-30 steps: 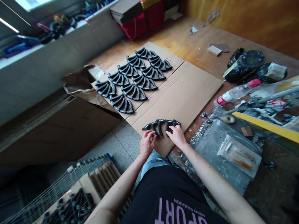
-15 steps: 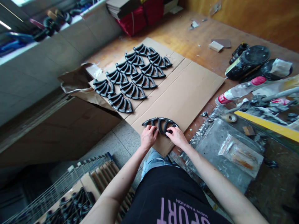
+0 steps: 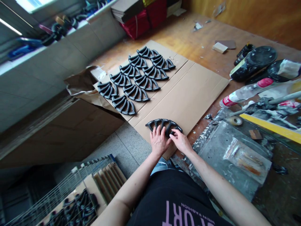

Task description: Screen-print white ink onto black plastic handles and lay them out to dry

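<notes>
A black, fan-shaped piece [image 3: 168,126] with curved ribs and a segmented outer rim lies at the near end of a flat cardboard sheet [image 3: 185,91]. My left hand [image 3: 159,142] rests on its ribs, fingers stretched out and spread. At the piece's right end, my right hand [image 3: 182,141] pinches a rib between thumb and fingers; the fingertips partly hide the contact. Several similar black fan pieces [image 3: 135,93] lie in rows on the far left half of the cardboard, rims turned toward the lower right.
A plastic bottle [image 3: 246,91], black containers [image 3: 262,61] and a tape roll [image 3: 235,121] lie to the right. Red bundles [image 3: 136,23] stand at the back. Lower left, a wire rack [image 3: 77,175] holds cardboard and more black pieces. The cardboard overhangs the table's near edge.
My left hand has gone from a pinch at the piece's left side to spread fingers over its middle ribs. My right hand stays at the right end. The view has shifted slightly.
</notes>
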Available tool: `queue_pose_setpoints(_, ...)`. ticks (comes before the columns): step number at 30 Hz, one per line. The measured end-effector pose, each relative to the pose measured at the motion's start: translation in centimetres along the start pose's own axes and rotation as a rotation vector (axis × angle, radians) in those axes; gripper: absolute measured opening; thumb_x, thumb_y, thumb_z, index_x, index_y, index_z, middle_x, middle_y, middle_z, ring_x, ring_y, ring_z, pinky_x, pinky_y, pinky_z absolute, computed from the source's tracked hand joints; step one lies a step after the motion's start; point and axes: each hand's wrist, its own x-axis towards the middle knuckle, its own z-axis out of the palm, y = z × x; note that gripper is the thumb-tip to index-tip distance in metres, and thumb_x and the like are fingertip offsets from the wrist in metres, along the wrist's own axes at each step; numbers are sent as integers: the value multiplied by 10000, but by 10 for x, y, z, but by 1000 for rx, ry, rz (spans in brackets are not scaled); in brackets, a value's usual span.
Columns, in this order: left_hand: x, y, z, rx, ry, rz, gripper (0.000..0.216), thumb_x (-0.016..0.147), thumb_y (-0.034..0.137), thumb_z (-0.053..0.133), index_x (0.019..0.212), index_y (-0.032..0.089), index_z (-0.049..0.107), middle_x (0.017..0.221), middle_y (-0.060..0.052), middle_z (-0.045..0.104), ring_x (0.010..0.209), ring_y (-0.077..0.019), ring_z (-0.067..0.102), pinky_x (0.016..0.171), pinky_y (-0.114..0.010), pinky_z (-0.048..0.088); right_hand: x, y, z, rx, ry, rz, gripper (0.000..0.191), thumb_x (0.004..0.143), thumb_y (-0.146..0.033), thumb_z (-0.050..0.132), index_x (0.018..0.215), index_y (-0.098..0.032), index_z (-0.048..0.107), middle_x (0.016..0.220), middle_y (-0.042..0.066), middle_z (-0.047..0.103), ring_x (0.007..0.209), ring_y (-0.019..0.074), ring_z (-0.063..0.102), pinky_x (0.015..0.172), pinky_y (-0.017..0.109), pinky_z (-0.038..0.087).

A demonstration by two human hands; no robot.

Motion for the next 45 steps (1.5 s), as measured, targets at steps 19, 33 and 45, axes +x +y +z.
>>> queue_pose_setpoints(19, 130, 6, -31, 0, 181, 156, 423, 742, 439, 671, 1089, 196, 669, 1380, -136, 549, 1326, -401, 406, 1117, -562, 282, 34, 4, 19, -263, 286, -408, 349, 904, -112, 453, 1219, -192, 583, 1176, 119, 655, 1157, 258, 582, 988, 440, 501)
queue_pose_setpoints(33, 373, 125, -3, -75, 19, 552, 509, 708, 531, 683, 1091, 196, 658, 1270, -141, 577, 1249, -390, 427, 1074, -611, 272, 97, 22, -2, -582, 253, -670, 571, 909, -295, 544, 1464, -276, 409, 1531, 33, 395, 1407, 269, 369, 1140, 497, 383)
queue_pose_setpoints(45, 508, 152, 22, -23, 36, 235, 634, 791, 510, 601, 1271, 98, 564, 1464, -239, 427, 1352, -488, 308, 1040, -672, 285, 107, 39, 2, -564, 278, -714, 560, 924, -399, 512, 1460, -268, 415, 1524, -4, 394, 1418, 217, 356, 1171, 400, 357)
